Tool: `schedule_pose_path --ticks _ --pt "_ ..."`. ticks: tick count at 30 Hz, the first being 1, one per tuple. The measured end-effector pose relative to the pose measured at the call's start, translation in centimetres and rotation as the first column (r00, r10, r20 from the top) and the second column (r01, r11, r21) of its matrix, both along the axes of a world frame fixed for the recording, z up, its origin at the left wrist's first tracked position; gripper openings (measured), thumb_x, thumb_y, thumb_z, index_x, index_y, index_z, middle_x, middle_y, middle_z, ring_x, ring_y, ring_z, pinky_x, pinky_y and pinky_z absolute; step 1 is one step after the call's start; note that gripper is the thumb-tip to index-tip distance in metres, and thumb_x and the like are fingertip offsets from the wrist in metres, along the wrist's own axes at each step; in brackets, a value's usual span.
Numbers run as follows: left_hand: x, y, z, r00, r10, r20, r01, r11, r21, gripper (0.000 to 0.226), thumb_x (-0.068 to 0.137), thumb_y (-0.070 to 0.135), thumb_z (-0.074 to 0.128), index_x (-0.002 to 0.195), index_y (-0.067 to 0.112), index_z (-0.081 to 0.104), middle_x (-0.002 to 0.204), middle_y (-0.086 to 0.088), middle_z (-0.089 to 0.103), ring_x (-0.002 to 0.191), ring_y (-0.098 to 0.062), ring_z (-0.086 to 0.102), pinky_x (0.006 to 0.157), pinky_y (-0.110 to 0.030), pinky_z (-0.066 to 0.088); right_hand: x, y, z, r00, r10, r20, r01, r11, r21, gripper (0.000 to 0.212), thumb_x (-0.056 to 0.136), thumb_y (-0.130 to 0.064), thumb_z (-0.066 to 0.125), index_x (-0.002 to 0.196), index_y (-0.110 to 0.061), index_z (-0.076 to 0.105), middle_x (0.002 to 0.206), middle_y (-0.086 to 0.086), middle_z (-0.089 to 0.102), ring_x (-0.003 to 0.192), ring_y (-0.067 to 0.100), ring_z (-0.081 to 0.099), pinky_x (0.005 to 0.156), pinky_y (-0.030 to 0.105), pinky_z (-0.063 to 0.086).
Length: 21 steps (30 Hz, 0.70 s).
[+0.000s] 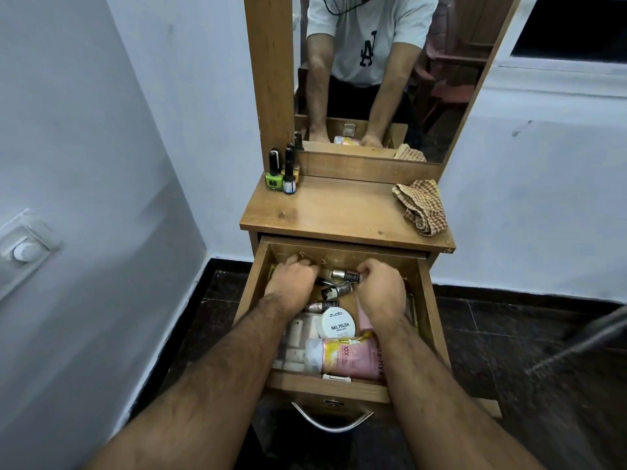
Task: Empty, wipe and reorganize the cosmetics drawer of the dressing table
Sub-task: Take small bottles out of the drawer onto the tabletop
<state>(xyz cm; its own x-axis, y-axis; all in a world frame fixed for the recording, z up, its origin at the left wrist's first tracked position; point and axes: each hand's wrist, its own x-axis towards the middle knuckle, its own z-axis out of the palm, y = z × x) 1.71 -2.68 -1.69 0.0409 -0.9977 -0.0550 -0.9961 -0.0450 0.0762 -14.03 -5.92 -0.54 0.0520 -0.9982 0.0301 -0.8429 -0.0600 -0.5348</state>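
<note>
Inside the open drawer [428, 300], your left hand [291, 279] curls over bottles with its grip hidden, while your right hand [380, 290] pinches a silver bottle [342, 275]; a cloth [422, 205] lies on the tabletop [339, 208].

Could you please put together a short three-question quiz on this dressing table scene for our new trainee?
1. True or false: the checked cloth lies inside the open drawer.
2. Which sits at the back left corner of the tabletop? A) a hairbrush B) nail polish bottles C) a comb
3. Fill in: the round white tub in the drawer reads "nail ____".

Key
1. False: the cloth lies on the tabletop, at its right side, while the left hand and the right hand reach into the drawer.
2. B
3. polish
</note>
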Motion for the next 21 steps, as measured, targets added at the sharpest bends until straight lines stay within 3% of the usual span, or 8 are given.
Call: schedule_pose_path --ticks 6,13,17,21 --pt "1.3 0.8 0.2 0.994 0.105 0.018 -0.104 0.994 -0.027 0.03 0.095 0.009 0.051 0.117 0.02 0.066 0.12 -0.005 0.066 0.112 -0.025 0.056 0.095 -0.038 0.049 0.2 0.4 0.0 0.993 0.106 -0.043 -0.105 0.994 0.018 0.036 0.09 -0.006 0.065 0.119 -0.028 0.07 0.116 0.004 0.066 0.109 0.021 0.059 0.096 0.038 0.051" --pt "1.1 1.5 0.8 0.966 0.215 -0.143 -0.216 0.976 0.014 0.028 0.093 0.004 0.051 0.114 0.013 0.067 0.113 -0.01 0.067 0.103 -0.028 0.063 0.089 -0.04 0.053 1.3 1.1 0.0 0.897 0.367 -0.245 -0.367 0.929 0.049 0.058 0.083 0.01 0.053 0.123 -0.029 0.068 0.128 0.0 0.066 0.129 0.025 0.042 0.104 0.038 0.035" --pt "1.0 1.8 1.5 0.871 0.313 -0.377 -0.331 0.944 0.02 0.029 0.09 0.013 0.066 0.118 0.019 0.068 0.113 -0.005 0.07 0.101 -0.023 0.065 0.085 -0.031 0.052 1.6 0.9 -0.5 0.866 0.365 -0.343 -0.352 0.93 0.101 0.056 0.084 0.009 0.056 0.127 -0.025 0.065 0.135 0.006 0.062 0.139 0.028 0.035 0.112 0.044 0.027" --pt "1.1 2.5 1.3 0.674 0.385 -0.631 -0.423 0.901 0.097 0.025 0.087 0.013 0.072 0.11 0.025 0.067 0.104 0.004 0.069 0.08 -0.004 0.059 0.058 -0.014 0.042 1.6 0.8 -0.8 0.875 0.346 -0.338 -0.327 0.938 0.114 0.053 0.085 0.009 0.056 0.127 -0.023 0.065 0.136 0.008 0.061 0.141 0.029 0.036 0.115 0.046 0.026"
